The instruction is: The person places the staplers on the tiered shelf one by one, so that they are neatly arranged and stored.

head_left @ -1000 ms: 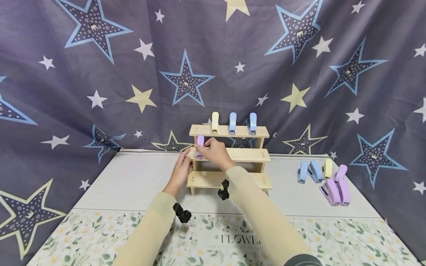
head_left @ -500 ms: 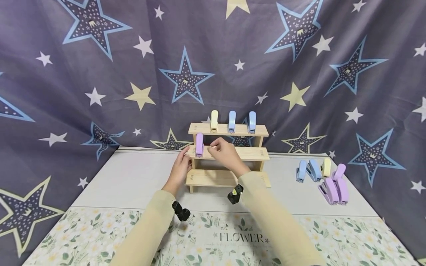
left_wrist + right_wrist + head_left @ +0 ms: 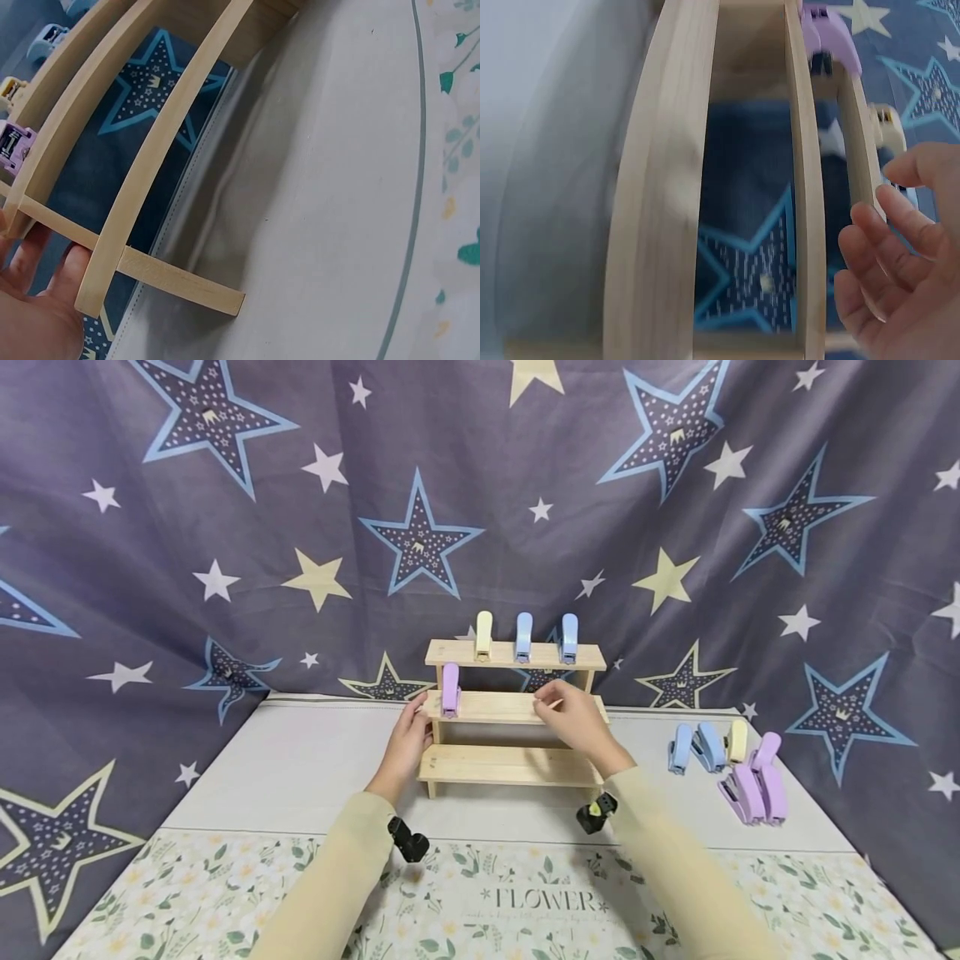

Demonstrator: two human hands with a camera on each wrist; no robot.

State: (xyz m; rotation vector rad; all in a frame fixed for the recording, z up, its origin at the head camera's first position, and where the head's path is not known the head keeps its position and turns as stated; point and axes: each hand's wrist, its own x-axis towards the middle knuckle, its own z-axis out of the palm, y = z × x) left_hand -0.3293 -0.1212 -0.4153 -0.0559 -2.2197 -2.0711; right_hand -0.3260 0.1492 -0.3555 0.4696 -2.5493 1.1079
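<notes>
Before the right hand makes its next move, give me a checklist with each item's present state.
Purple stapler standing on the middle shelf: ok, near its left end.
Yellow stapler and two blue staplers upright on the top shelf: ok.
Right hand free: ok, it holds nothing.
Right hand at the six staplers on the table: not ok; it is by the middle shelf.
Left hand firm on the rack: cannot tell; it touches the left end.

The left grip (image 3: 37,319) holds one end of the wooden stand (image 3: 142,169), near a purple stapler (image 3: 13,148).
</notes>
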